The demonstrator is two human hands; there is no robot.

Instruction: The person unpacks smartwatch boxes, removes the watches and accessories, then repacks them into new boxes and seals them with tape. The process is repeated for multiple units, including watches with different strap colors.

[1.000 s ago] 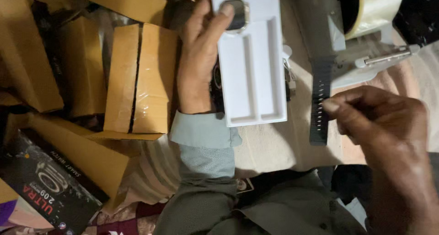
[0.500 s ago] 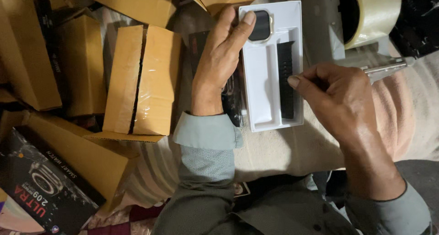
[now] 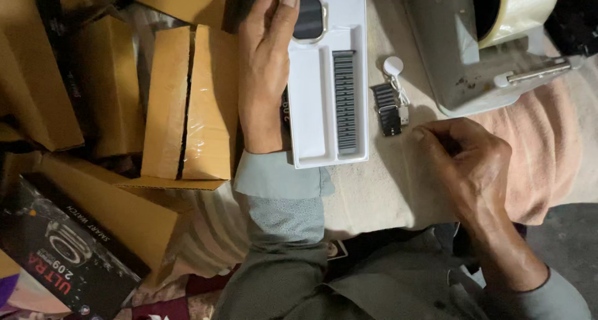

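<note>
Left hand (image 3: 265, 71) flat along left edge of white tray (image 3: 299, 139), upper centre of frame, fingers stretched out, fingertip pressing on watch body (image 3: 309, 18) at tray's top end; not gripping, just steadying. Right hand (image 3: 467, 164) at centre right, loosely curled, fingers folded in, resting on beige cloth (image 3: 374, 195); looks empty but inside of fist hidden, so can't tell for sure. Nearest to short strap piece (image 3: 387, 108) just left of its fingertips.

Progress, judged from layout: watch body seated in top slot, long dark strap (image 3: 345, 102) laid in right channel of tray, left channel bare. Short strap piece plus small white round charger w/ cable (image 3: 393, 67) lying loose on cloth right of tray, not in tray yet. Tray itself outside any box. So roughly halfway, approx.

Around: stack of tan cardboard boxes (image 3: 187, 102) left of tray, more at upper left; dark printed watch box (image 3: 62, 257) lower left; grey tape dispenser w/ clear tape roll (image 3: 492, 39) upper right, near loose parts; pink-orange cloth (image 3: 542, 152) at right edge
</note>
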